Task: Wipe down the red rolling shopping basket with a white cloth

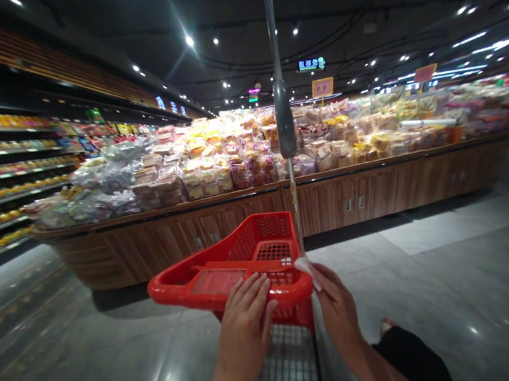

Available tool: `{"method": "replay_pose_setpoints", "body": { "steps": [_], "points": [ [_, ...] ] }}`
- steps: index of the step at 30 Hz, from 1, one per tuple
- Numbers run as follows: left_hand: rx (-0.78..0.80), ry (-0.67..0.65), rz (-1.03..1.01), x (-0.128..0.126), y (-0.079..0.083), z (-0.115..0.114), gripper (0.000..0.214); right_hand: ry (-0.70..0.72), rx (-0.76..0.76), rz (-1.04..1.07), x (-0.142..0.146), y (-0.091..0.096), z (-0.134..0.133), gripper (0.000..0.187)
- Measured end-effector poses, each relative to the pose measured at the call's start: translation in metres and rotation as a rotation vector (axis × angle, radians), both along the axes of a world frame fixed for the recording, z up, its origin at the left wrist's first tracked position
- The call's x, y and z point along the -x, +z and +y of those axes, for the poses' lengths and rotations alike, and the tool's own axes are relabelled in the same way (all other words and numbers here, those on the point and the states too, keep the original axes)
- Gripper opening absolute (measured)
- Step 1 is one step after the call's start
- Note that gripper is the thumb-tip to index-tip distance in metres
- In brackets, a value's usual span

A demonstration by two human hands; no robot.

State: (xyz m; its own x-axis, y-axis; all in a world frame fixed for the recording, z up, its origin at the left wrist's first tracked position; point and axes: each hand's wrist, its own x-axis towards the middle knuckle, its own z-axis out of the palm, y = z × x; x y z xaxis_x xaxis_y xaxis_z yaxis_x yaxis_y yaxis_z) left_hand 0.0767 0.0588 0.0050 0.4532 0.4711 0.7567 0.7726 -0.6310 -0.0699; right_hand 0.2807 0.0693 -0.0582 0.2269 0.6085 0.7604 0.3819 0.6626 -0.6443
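Note:
A red plastic shopping cart (173, 287) stands in front of me, its basket and the grille at its bottom visible. My left hand (248, 307) rests on the cart's handle with fingers stretched over the bar and the thumb beside them. At the handle's right end, my right hand (333, 297) pinches a small white tissue or cloth (304, 266). A thin upright metal pole (272, 26) with a dark grey sleeve (284, 118) comes down to this hand. Whether the fingers also grip the pole, I cannot tell.
Beyond the cart runs a long wood-panelled display counter (238, 209) heaped with packaged goods (211, 159). Price signs (322, 87) rise above it. Stocked shelves (0, 173) line the left wall. Grey tiled floor (444, 289) surrounds the cart; a dark-clothed leg (413, 355) shows at lower right.

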Motion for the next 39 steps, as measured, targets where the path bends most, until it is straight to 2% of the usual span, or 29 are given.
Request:
{"method": "replay_pose_setpoints", "body": {
  "steps": [4, 9, 13, 16, 19, 25, 31, 36, 39],
  "points": [
    [0.005, -0.019, -0.030, 0.002, 0.000, -0.001, 0.038, -0.002, -0.092, -0.002, 0.025, -0.006, -0.029, 0.049],
    [0.021, -0.029, -0.056, 0.004, 0.004, 0.000, 0.037, 0.093, -0.205, -0.139, 0.049, 0.012, -0.040, 0.047],
    [0.041, -0.043, -0.078, 0.010, 0.004, 0.000, 0.034, 0.124, -0.175, -0.290, 0.038, 0.012, -0.035, 0.042],
    [0.038, -0.058, -0.074, 0.013, 0.003, 0.002, 0.034, 0.057, -0.096, -0.194, 0.022, 0.004, -0.031, 0.035],
    [0.033, -0.064, -0.079, 0.014, 0.002, 0.003, 0.033, 0.016, -0.062, -0.087, 0.021, 0.000, -0.030, 0.036],
    [0.045, -0.073, -0.116, 0.017, 0.003, 0.002, 0.033, 0.129, -0.111, -0.131, 0.037, 0.010, -0.031, 0.043],
    [0.035, -0.091, -0.177, 0.027, 0.005, 0.000, 0.033, -0.011, -0.041, -0.009, 0.006, 0.023, -0.016, 0.030],
    [0.017, -0.073, -0.192, 0.032, 0.006, -0.007, 0.033, 0.191, -0.120, -0.301, 0.005, 0.039, -0.007, 0.044],
    [0.031, -0.064, -0.195, 0.038, 0.006, -0.011, 0.031, 0.210, -0.143, -0.391, 0.012, 0.041, -0.005, 0.050]
  ]
}}
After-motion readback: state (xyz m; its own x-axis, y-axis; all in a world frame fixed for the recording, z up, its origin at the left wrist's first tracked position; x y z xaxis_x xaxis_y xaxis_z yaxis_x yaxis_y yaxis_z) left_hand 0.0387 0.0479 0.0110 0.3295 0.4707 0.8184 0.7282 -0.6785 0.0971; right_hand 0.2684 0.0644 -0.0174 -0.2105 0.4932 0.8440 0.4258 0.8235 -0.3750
